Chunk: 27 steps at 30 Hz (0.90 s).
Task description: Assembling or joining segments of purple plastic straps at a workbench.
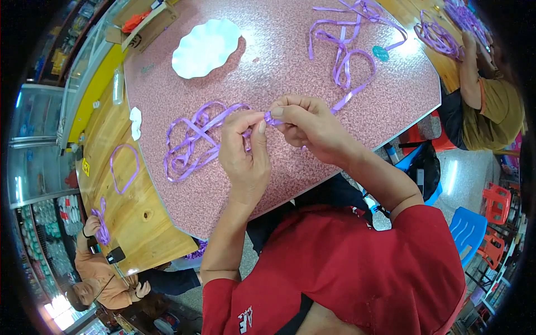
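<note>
Both my hands meet above the pink speckled table, pinching a small folded bit of purple ribbon (pixel 270 119) between the fingertips. My left hand (pixel 243 139) grips it from the left with thumb and index finger. From the other side, my right hand (pixel 309 124) closes on the same bit with its thumb on top. Loose loops of purple ribbon (pixel 192 137) lie on the table just left of my hands. Another length of ribbon (pixel 362 84) runs from beside my right hand toward the far right in curls. The exact fold between my fingers is partly hidden.
A white wavy-edged dish (pixel 206 48) stands far left on the table (pixel 279 184), near a cardboard box (pixel 146 28). A round green piece (pixel 380 53) lies far right. People with purple ribbon sit at both sides. A crumpled white tissue (pixel 135 123) lies at the left edge.
</note>
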Tool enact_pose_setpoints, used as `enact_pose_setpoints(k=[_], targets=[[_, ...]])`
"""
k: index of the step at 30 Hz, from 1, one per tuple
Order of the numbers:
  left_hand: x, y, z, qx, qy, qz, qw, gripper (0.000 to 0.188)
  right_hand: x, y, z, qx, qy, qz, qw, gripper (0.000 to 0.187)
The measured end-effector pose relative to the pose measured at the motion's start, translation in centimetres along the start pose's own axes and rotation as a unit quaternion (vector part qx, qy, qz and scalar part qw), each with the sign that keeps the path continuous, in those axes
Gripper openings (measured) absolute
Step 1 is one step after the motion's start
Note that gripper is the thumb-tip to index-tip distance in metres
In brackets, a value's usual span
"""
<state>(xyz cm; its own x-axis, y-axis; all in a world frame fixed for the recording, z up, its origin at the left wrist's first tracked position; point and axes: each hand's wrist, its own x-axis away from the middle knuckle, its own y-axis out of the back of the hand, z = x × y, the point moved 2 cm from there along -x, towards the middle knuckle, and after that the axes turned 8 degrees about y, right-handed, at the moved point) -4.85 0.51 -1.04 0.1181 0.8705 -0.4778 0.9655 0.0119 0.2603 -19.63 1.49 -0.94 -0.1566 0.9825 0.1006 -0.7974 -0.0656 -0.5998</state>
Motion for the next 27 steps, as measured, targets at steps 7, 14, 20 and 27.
enact_pose_setpoints(k=[7, 14, 20, 27], targets=[[-0.4, 0.2, -0.9, -0.039, -0.006, 0.018, 0.999, 0.022, -0.2, 0.1, 0.1, -0.042, -0.023, 0.003, 0.999, 0.013], [-0.9, 0.5, -1.1, -0.183, -0.15, -0.004, 0.972, 0.032, 0.0, -0.2, 0.2, -0.047, -0.018, -0.019, 0.999, 0.017], [-0.8, 0.0, -0.7, -0.075, -0.084, 0.004, 0.994, 0.029, -0.1, 0.2, -0.2, -0.072, -0.037, -0.012, 0.997, 0.017], [-0.8, 0.2, -0.5, -0.009, 0.015, 0.043, 0.999, 0.025, -0.1, 0.5, -0.1, -0.037, -0.009, -0.001, 0.999, 0.014]])
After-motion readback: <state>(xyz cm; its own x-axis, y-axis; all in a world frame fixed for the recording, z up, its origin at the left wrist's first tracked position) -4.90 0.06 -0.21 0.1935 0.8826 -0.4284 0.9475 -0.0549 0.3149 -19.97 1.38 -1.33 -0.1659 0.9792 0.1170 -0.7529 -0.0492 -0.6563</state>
